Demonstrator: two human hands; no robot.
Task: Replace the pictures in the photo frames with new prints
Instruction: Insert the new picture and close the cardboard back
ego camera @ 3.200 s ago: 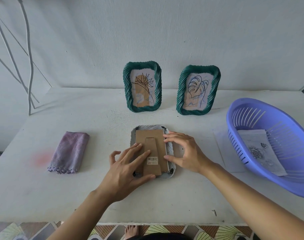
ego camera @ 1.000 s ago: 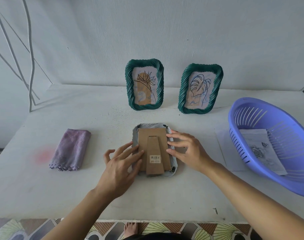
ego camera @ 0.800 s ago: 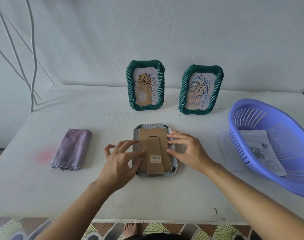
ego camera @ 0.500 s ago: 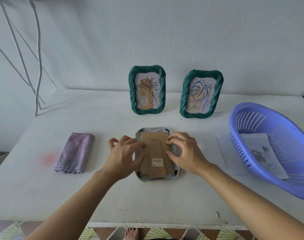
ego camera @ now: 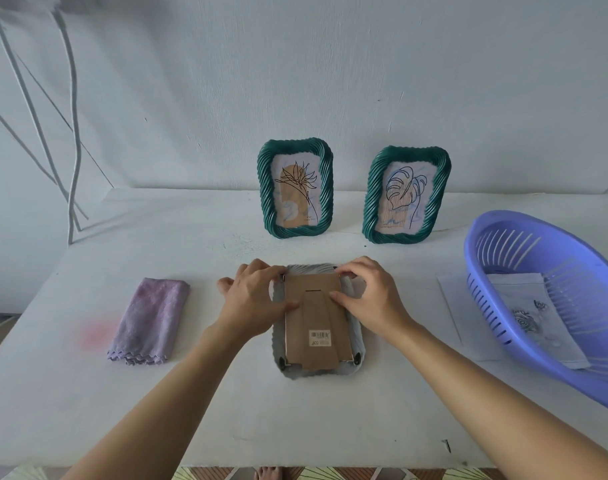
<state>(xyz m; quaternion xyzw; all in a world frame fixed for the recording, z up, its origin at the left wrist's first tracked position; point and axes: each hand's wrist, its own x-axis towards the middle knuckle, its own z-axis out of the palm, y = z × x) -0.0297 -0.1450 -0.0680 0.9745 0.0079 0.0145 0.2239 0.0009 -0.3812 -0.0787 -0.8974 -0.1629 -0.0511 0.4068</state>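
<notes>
A grey frame [ego camera: 357, 370] lies face down in the near middle of the counter [ego camera: 191, 403], its cardboard back [ego camera: 316, 317] facing up. The left hand [ego camera: 252, 301] and right hand [ego camera: 372, 297] curl their fingers onto its far corners, thumbs pressed on the cardboard. Two green frames [ego camera: 294, 233] [ego camera: 399, 237] stand at the far wall. A print [ego camera: 527, 313] lies in the basket [ego camera: 545, 233] on the right.

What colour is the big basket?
It's a light purple-blue slotted plastic basket, clearest in the head view.
</notes>
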